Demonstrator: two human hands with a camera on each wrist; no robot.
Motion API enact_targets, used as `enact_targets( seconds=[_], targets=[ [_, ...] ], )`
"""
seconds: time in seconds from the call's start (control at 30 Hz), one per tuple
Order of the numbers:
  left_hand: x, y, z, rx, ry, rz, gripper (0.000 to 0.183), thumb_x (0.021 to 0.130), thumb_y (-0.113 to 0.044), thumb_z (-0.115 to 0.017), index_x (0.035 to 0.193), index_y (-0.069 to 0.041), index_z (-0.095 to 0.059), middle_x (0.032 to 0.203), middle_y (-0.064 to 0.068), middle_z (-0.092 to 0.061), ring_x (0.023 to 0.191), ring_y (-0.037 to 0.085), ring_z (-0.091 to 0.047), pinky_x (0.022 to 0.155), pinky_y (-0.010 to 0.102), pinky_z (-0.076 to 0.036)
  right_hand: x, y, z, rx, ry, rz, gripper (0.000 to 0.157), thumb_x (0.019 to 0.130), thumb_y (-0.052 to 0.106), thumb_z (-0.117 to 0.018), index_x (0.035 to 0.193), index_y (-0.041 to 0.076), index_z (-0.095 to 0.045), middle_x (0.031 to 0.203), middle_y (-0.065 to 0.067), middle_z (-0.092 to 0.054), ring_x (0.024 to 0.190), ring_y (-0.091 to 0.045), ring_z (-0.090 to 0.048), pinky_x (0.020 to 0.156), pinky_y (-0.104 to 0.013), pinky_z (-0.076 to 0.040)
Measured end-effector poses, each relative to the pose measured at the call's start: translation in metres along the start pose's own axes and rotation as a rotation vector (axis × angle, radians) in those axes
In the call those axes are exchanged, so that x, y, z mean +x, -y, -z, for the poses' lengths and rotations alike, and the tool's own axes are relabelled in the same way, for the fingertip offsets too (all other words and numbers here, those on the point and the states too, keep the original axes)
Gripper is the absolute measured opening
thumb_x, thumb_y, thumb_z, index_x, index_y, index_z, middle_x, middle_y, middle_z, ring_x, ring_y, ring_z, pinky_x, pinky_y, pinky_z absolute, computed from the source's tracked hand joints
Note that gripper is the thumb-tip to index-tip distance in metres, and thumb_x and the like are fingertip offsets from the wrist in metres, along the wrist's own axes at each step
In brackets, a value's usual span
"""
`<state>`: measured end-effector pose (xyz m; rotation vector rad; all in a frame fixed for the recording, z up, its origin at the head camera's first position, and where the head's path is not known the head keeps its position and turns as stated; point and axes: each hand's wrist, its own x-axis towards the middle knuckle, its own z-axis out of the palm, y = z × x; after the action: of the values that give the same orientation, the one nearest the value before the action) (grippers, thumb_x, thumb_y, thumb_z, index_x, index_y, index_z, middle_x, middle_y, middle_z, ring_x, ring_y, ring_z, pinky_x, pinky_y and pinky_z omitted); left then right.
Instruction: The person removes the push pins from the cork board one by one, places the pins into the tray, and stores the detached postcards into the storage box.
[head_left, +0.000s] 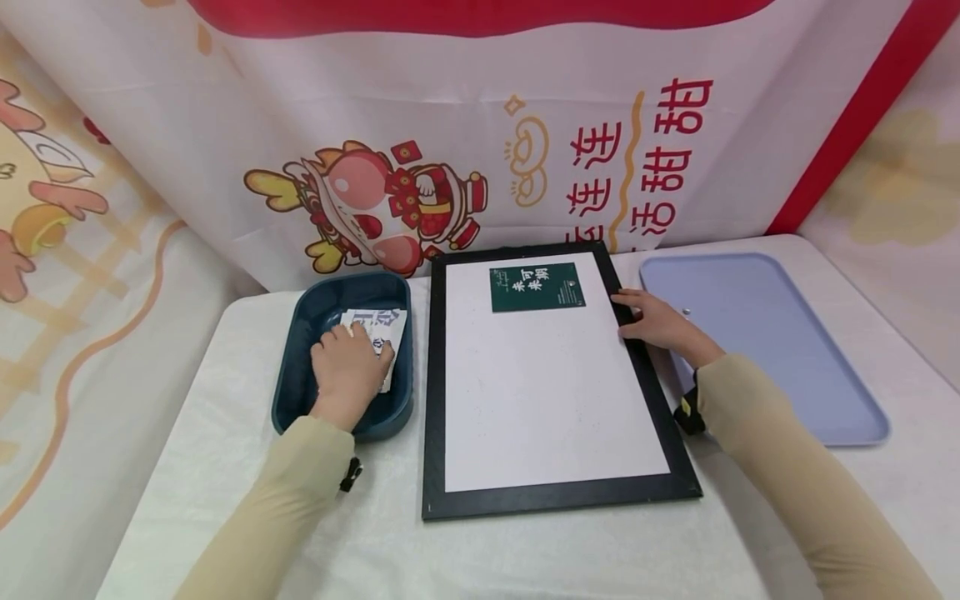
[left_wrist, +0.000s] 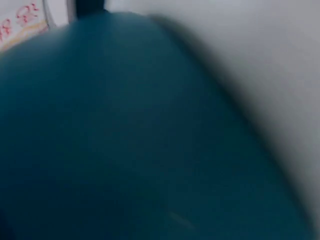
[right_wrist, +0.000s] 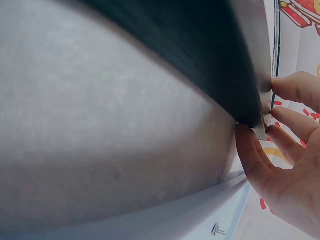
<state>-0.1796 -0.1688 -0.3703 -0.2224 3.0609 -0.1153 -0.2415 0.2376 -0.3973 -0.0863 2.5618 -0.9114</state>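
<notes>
In the head view my left hand (head_left: 351, 367) reaches into a dark teal bin (head_left: 281, 400), its bent fingers over white paper slips (head_left: 393, 321) with blue print. Whether the fingertips pinch a slip is hidden. The left wrist view shows mostly the bin's blurred wall (left_wrist: 140, 100). A black-framed white board (head_left: 540, 392) lies right of the bin, with a green card (head_left: 537, 287) bearing white characters near its top. My right hand (head_left: 660, 321) grips the board's right edge. Seen from the right wrist, some fingers (right_wrist: 295, 87) touch its face and one (right_wrist: 248, 150) is at the outer side.
A pale blue tray (head_left: 765, 350) lies right of the board, partly behind the right hand. A small shiny metal piece (head_left: 686, 312) is at its left side. White cloth (head_left: 375, 517) covers the table, and a printed cloth (head_left: 450, 100) hangs behind it.
</notes>
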Motion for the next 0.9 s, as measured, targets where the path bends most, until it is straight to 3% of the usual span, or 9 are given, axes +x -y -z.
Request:
enact_targets(
  seconds=[0.27,0.47,0.6,0.67,0.9],
  targets=[
    [-0.014,-0.043,0.016,0.082,-0.334,-0.197,0.047,0.093,-0.020,-0.057,0.133,0.003,-0.047,0.121,0.023,-0.058,0.108,0.036,-0.057,0.090,0.044,-0.049,0.000,-0.003,0.000,-0.001,-0.002,-0.001,0.068,0.093,0.014,-0.055,0.150,0.003,-0.021,0.159,-0.021,-0.005,0.139,-0.047,-0.023,0.110,-0.059,-0.029],
    [-0.021,-0.064,0.024,0.065,-0.465,-0.272,0.042,0.090,-0.022,-0.060,0.125,0.001,-0.052,0.110,0.018,-0.059,0.098,0.031,-0.057,0.083,0.041,-0.050,0.000,-0.002,0.000,0.010,0.004,-0.009,0.068,0.093,0.014,-0.055,0.150,0.004,-0.020,0.159,-0.020,-0.005,0.139,-0.047,-0.022,0.111,-0.059,-0.028],
    [-0.019,-0.078,0.028,0.066,-0.481,-0.292,0.039,0.092,-0.025,-0.058,0.122,0.000,-0.053,0.108,0.016,-0.061,0.096,0.030,-0.058,0.081,0.040,-0.050,0.000,-0.001,0.000,0.015,0.008,-0.011,0.068,0.093,0.014,-0.055,0.151,0.004,-0.020,0.159,-0.020,-0.004,0.139,-0.047,-0.022,0.111,-0.059,-0.028],
    [-0.016,-0.087,0.029,0.065,-0.455,-0.300,0.038,0.093,-0.027,-0.056,0.121,-0.002,-0.053,0.109,0.015,-0.061,0.097,0.029,-0.058,0.082,0.039,-0.050,-0.001,0.000,0.000,0.020,0.010,-0.012,0.068,0.093,0.014,-0.055,0.151,0.004,-0.020,0.159,-0.020,-0.004,0.139,-0.047,-0.022,0.111,-0.059,-0.028],
    [0.000,-0.116,0.026,-0.007,-0.242,-0.304,0.049,0.096,-0.037,-0.050,0.134,-0.006,-0.047,0.123,0.015,-0.059,0.109,0.030,-0.057,0.094,0.041,-0.049,-0.001,0.002,0.000,0.032,0.014,-0.013,0.068,0.093,0.013,-0.055,0.151,0.004,-0.019,0.159,-0.019,-0.003,0.139,-0.047,-0.022,0.111,-0.059,-0.027]
  ],
)
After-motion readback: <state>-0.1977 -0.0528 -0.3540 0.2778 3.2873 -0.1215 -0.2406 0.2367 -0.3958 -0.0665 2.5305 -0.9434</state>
